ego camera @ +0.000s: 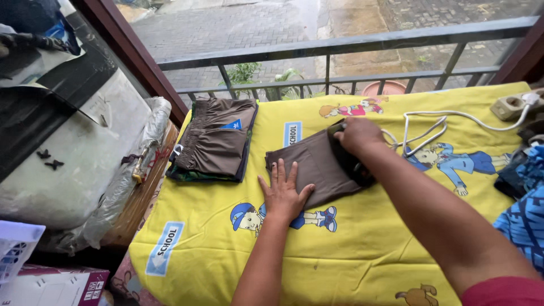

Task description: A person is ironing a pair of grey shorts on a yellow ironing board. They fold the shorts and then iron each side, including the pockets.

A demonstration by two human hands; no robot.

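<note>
Pressing brown cloth flat

I am seeing my left hand [281, 195] lying spread on the folded brown fabric piece [317, 170], mid-desk on the yellow cartoon-print cover [362, 249]. My right hand [358, 136] is gripping a black iron [348, 161] atop it. Folded brown shorts [215, 139] are lying just beside.

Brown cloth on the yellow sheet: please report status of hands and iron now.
Left hand flat on folded brown cloth. Right hand grips dark iron on the cloth. White cord trails right; stack of folded clothes lies apart, left.

Matt brown cloth garment [309, 167] — smooth
</note>
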